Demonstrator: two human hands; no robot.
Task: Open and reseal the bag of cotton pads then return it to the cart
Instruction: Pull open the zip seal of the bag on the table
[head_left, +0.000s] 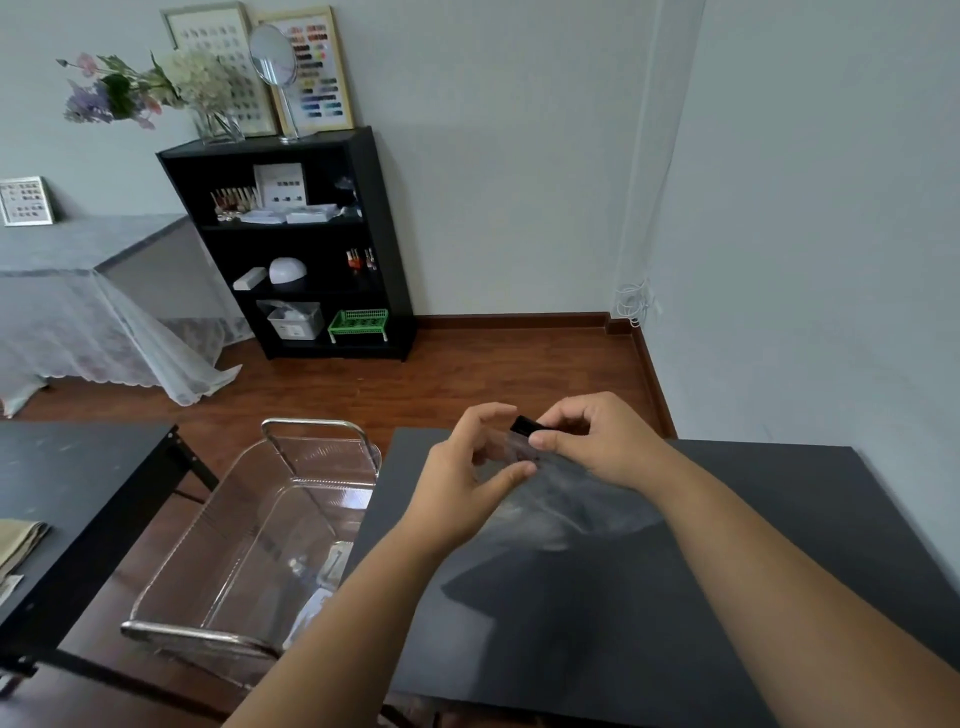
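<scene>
A clear plastic bag (566, 499) lies on the dark table (779, 519), its body blurred and see-through; its contents cannot be made out. At its top edge is a small black slider (524, 427). My right hand (597, 441) pinches that slider between thumb and fingers. My left hand (467, 467) holds the bag's top corner just left of the slider, thumb underneath. The clear acrylic cart (249, 545) with metal rails stands to the left of the table, below my left forearm.
A second dark table (78, 493) stands at left with a beige cloth on it. A black shelf unit (311, 249) with salon items stands against the far wall. A lace-covered table (78, 291) is far left. Wood floor lies between.
</scene>
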